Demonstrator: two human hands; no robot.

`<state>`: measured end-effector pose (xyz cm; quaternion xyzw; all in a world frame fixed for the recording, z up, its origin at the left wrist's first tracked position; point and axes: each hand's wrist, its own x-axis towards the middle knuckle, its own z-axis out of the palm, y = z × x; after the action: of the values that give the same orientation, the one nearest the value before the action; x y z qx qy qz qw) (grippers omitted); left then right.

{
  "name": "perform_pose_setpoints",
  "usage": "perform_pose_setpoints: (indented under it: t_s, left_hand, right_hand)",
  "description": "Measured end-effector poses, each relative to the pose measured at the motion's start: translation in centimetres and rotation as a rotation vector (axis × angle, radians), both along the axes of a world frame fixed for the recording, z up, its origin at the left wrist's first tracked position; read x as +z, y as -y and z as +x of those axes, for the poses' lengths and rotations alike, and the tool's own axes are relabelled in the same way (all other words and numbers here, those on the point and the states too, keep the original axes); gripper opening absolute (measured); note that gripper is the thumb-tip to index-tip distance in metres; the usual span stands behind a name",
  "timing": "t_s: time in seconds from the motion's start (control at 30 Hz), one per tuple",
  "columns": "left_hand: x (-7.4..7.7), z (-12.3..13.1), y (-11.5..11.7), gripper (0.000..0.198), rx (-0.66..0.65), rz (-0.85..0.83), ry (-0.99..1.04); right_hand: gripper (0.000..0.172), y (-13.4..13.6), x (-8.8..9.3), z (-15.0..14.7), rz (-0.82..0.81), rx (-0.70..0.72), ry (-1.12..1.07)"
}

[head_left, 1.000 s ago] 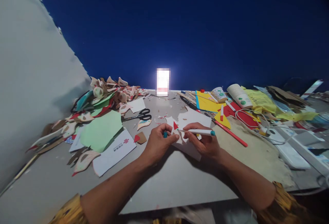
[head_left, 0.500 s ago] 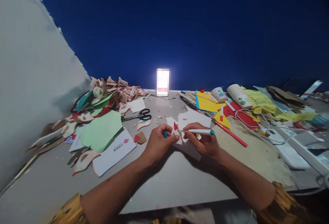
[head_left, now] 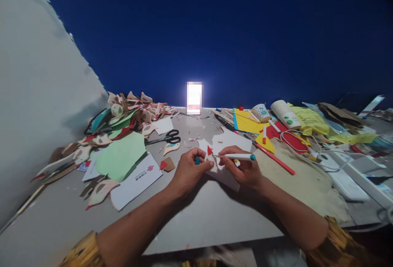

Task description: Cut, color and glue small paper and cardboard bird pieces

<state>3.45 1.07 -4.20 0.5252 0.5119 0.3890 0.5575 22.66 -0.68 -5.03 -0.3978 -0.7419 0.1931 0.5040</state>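
Note:
My right hand [head_left: 238, 164] grips a white felt-tip marker [head_left: 238, 157] with a teal end, its tip pointing left at a small piece with a red pointed end [head_left: 209, 150]. My left hand [head_left: 192, 167] is closed just left of that tip, with a teal marker cap [head_left: 197, 161] showing among its curled fingers. Its thumb reaches toward the small piece; whether it pinches it is hard to make out. White paper [head_left: 230, 139] with cut edges lies under and behind both hands.
Black scissors [head_left: 167, 137] and a bird-shaped cutout [head_left: 172, 148] lie beyond my left hand. Green paper [head_left: 121, 156] and a heap of bird cutouts [head_left: 147, 107] fill the left. A red marker [head_left: 276, 158], yellow paper [head_left: 250, 120], paper cups [head_left: 285, 114] and a white cable [head_left: 302, 150] lie right.
Almost nothing differs. The marker's teal end has shifted very slightly to the left; both hands stay in place.

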Motion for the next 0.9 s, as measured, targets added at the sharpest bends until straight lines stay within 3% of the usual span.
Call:
perform_pose_setpoints:
  t_s: [0.33, 0.53, 0.77, 0.9]
  left_hand:
    - [0.0, 0.1, 0.1, 0.021, 0.004, -0.019, 0.031]
    - [-0.4, 0.1, 0.0, 0.028, -0.002, -0.091, 0.147]
    - [-0.2, 0.2, -0.1, 0.037, -0.043, -0.182, 0.327]
    - [-0.7, 0.1, -0.4, 0.037, -0.01, -0.177, 0.392]
  right_hand:
    - [0.015, 0.0, 0.0, 0.0, -0.006, 0.012, -0.002]
    - [0.017, 0.0, -0.7, 0.8, -0.034, -0.053, -0.16]
    - [0.023, -0.6, 0.4, 0.9, -0.266, -0.063, -0.124]
    - [0.03, -0.7, 0.6, 0.6, -0.545, 0.046, -0.224]
